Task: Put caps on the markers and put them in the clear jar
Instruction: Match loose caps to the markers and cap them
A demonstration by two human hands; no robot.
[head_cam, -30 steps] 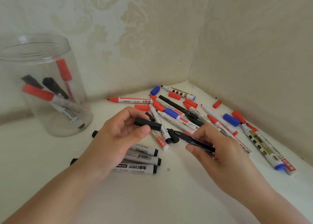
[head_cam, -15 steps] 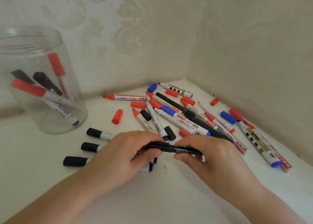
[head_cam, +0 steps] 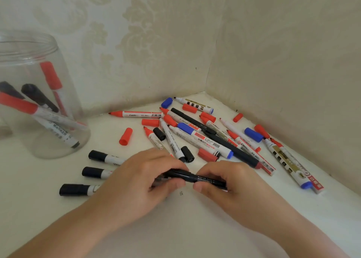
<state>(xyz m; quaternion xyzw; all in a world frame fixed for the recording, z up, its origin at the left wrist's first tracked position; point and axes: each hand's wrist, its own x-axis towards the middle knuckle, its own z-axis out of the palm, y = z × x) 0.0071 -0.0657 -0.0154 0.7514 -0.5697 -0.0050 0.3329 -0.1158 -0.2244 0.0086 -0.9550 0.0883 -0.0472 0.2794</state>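
Gripping a slim black marker [head_cam: 197,177] between both hands.
Left hand [head_cam: 136,179] pinching its cap end, right hand [head_cam: 230,183] pinching the barrel.

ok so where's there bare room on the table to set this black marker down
Bare table lies near the front edge between the forearms, and between the clear jar and the lone red cap. The corner pile of markers is crowded.

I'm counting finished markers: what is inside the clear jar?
The clear jar holds capped markers: two red-capped and two black-capped show. The frame's left edge cuts off part of the jar.
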